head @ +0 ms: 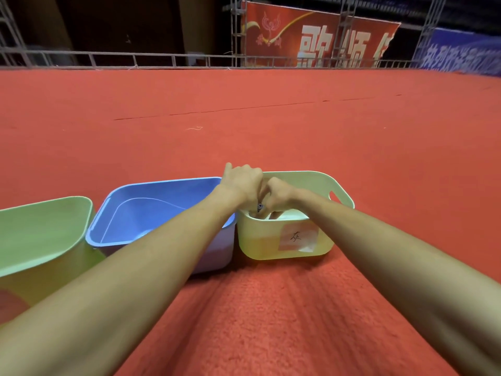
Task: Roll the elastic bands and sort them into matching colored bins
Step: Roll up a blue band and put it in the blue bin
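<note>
Three bins stand in a row on the red carpet: a green bin (40, 229) at the left, a blue bin (141, 213) in the middle and a yellow bin (298, 240) with a taped paper label at the right. Both my hands meet over the near left corner of the yellow bin. My left hand (241, 183) and my right hand (276, 195) have curled fingers and pinch a small dark rolled elastic band (260, 207) between them, just above the bin's rim. Most of the band is hidden by my fingers.
Red carpet (271, 118) stretches far ahead and to both sides. A metal railing (135, 59) borders the far edge, with a red banner (311, 42) and a blue banner (461, 52) behind it. A small thread (193, 128) lies on the carpet.
</note>
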Tool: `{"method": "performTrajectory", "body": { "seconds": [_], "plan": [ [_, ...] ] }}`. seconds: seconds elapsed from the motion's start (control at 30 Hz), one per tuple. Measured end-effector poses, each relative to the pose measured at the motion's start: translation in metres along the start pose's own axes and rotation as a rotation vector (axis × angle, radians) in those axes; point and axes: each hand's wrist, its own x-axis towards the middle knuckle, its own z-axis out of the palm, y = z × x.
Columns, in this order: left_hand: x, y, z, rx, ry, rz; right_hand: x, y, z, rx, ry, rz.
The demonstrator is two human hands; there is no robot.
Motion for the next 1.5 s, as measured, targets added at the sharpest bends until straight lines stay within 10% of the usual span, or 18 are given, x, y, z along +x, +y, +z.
{"method": "performTrajectory", "body": {
  "seconds": [0.5, 0.73, 1.0, 1.3, 1.5],
  "plan": [
    [-0.044, -0.048, -0.006, -0.414, 0.293, 0.012, 0.005, -0.047, 0.024, -0.381, 0.132, -0.096],
    [-0.072, -0.065, -0.022, -0.553, 0.326, 0.069, -0.041, -0.062, 0.003, -0.147, 0.183, -0.014],
    [-0.224, -0.117, -0.040, -0.727, 0.424, -0.048, -0.141, -0.133, 0.047, 0.224, 0.785, -0.406],
    [-0.508, -0.206, 0.046, -0.660, 0.189, -0.388, -0.217, -0.273, 0.348, 0.293, 0.145, -0.519],
    [-0.635, -0.265, 0.059, -0.709, 0.380, -0.591, -0.232, -0.343, 0.444, 0.225, -0.001, -0.525]
  ]
}}
